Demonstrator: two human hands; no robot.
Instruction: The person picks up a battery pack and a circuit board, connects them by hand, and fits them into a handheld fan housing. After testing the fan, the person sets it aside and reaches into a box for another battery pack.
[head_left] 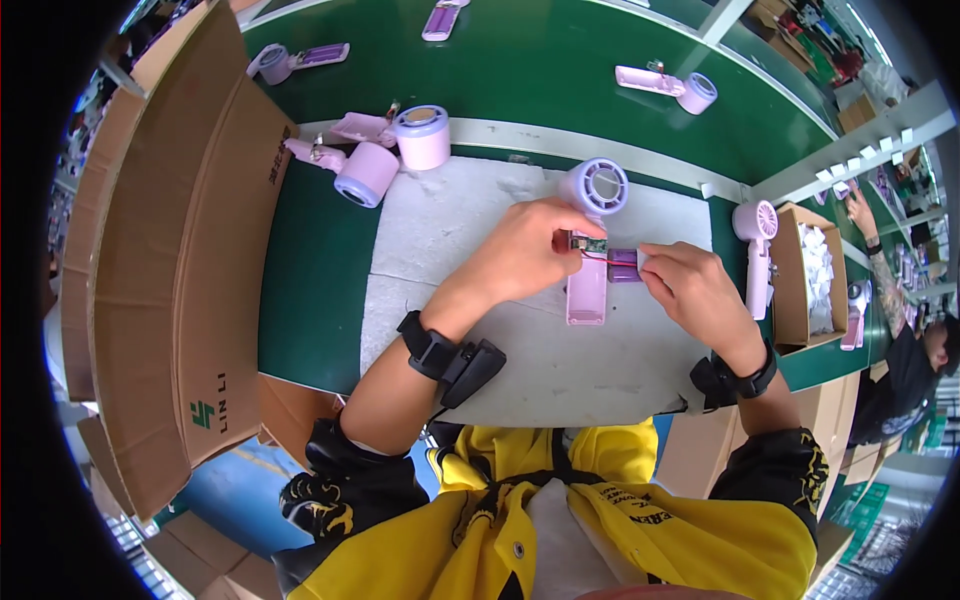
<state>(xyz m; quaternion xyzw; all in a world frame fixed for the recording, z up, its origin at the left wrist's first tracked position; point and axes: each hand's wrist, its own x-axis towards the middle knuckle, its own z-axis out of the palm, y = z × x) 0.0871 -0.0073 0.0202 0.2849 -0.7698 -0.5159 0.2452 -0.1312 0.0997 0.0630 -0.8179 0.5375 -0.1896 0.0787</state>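
Observation:
A pink and lilac handheld fan lies on the white foam mat, its round head (600, 187) pointing away from me and its open handle shell (587, 300) toward me. My left hand (525, 252) pinches a small green circuit board (590, 244) at the top of the handle. A red wire runs from the board toward a purple battery (623, 266), which lies just right of the handle. At the battery's right end my right hand (695, 290) is closed in a pinch on a small white piece (644, 259), partly hidden by the fingers.
Several fan parts (367, 175) stand beyond the foam mat (420, 225) at the left. A tall cardboard box (190, 250) walls off the left side. On the right are a fan (756, 250) and a carton of white pieces (817, 285). Another person (895, 370) works farther right.

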